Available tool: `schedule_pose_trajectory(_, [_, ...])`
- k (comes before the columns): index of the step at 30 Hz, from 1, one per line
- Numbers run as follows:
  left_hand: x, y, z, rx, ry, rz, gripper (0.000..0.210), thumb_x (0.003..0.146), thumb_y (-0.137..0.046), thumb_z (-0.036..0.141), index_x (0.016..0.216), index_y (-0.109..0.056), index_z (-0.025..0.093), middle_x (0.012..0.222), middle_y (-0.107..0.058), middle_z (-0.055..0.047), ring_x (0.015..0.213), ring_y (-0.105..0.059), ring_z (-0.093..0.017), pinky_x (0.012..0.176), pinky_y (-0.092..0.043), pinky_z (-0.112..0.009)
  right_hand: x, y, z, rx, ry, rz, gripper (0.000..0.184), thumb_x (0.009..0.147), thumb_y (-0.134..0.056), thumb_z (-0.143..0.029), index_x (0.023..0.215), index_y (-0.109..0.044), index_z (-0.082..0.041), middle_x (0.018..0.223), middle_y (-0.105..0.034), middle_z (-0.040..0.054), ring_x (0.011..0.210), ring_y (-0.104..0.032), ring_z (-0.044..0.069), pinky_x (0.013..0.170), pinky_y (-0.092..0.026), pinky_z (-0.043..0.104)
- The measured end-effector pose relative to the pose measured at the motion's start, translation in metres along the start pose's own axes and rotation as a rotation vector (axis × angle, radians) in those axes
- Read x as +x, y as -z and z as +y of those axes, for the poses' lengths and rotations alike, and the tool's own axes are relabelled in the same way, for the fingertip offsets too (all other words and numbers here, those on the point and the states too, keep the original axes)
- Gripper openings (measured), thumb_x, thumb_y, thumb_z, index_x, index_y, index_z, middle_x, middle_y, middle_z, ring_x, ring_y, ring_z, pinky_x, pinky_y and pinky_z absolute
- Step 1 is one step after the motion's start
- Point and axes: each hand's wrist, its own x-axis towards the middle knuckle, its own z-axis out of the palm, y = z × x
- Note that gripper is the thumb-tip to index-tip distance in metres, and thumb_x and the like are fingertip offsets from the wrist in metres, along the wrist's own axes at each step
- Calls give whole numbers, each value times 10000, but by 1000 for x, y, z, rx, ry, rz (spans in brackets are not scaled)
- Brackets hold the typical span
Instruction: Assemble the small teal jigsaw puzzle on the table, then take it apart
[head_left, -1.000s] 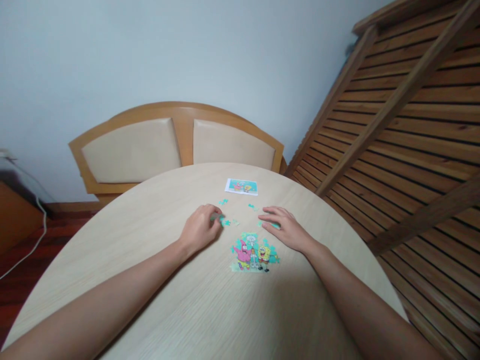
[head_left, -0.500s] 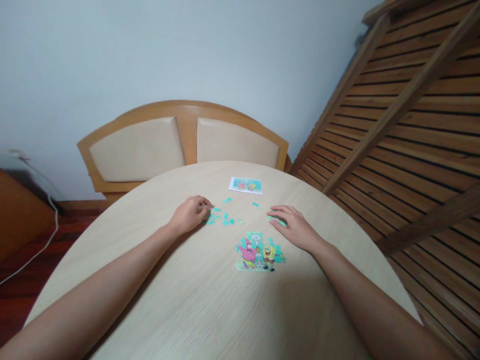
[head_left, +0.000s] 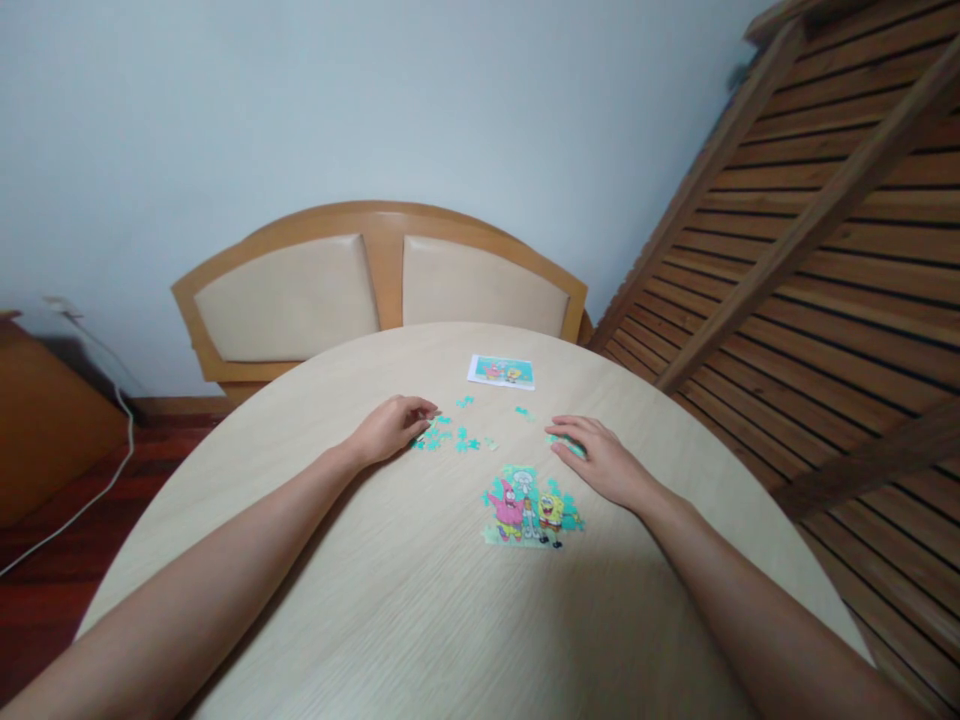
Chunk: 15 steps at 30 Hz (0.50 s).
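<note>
My left hand (head_left: pixel 394 430) rests at the left end of a loose group of turquoise puzzle pieces (head_left: pixel 463 440). Its fingers and thumb are bent but apart, with pieces right by the tips. My right hand (head_left: pixel 596 458) lies palm down, fingers spread, over a few turquoise pieces (head_left: pixel 574 446) that it partly covers. Nearer to me, between the two arms, is a partly joined jigsaw puzzle (head_left: pixel 529 508) with pink, pale and yellow cartoon figures and an uneven edge.
A small picture card (head_left: pixel 502 372) of the same figures lies at the far side of the round table (head_left: pixel 375 620). Single pieces (head_left: pixel 523 411) lie between it and my hands. Beyond the edge stands a padded chair back (head_left: pixel 386 270); wooden slats (head_left: pixel 825 250) lean at right.
The whole view has shifted slightly, so everything appears a little further right. My left fingers reach out a bit straighter over the pieces. The right hand stays over its pieces.
</note>
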Motion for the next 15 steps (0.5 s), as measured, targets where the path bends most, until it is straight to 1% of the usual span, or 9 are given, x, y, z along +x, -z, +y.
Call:
schedule_pose_trajectory(2, [1,0,-2,-83,12,-19,321,880,-570,327,1131,-676,159,1014,-737,-82,822,-659,-192,751,-506,-297,0,0,0,1,-2,-2,313,958,-538,-398,1189,-694,-255,1314,-652,95,1218,-589,280,1071,-439,503])
schedule_pose_trajectory(4, [2,3,-7,-133,32,-10,366,894,-562,369,1175,-647,151,1023,-733,-88,824,-659,-187,750,-505,-295,0,0,-1,4,-4,-3,318,957,-538,-399,1193,-693,-253,1314,-652,97,1217,-592,281,1072,-440,502])
schedule_pose_trajectory(6, [2,9,-11,-108,62,3,399,903,-545,401,1193,-635,142,1016,-733,-96,821,-656,-188,761,-499,-301,1,1,-2,11,-5,1,318,958,-536,-402,1192,-694,-255,1313,-653,98,1219,-592,281,1074,-440,502])
schedule_pose_trajectory(8, [3,18,-15,-30,97,-22,382,887,-547,421,1112,-671,139,967,-733,-96,807,-642,-192,755,-485,-301,1,1,-2,19,-3,4,318,958,-536,-406,1189,-697,-259,1310,-655,98,1218,-594,281,1074,-442,504])
schedule_pose_trajectory(11, [1,32,-17,4,120,-116,362,856,-561,458,986,-702,151,894,-725,-68,772,-615,-180,735,-463,-280,1,0,-2,29,2,9,310,954,-540,-399,1180,-704,-264,1304,-659,95,1205,-603,280,1068,-449,505])
schedule_pose_trajectory(15, [-2,38,-17,-71,101,-289,382,797,-618,498,962,-697,163,819,-689,-21,731,-582,-156,688,-437,-242,1,1,-2,29,-2,12,307,947,-545,-391,1171,-709,-260,1294,-664,100,1204,-605,285,1066,-452,515])
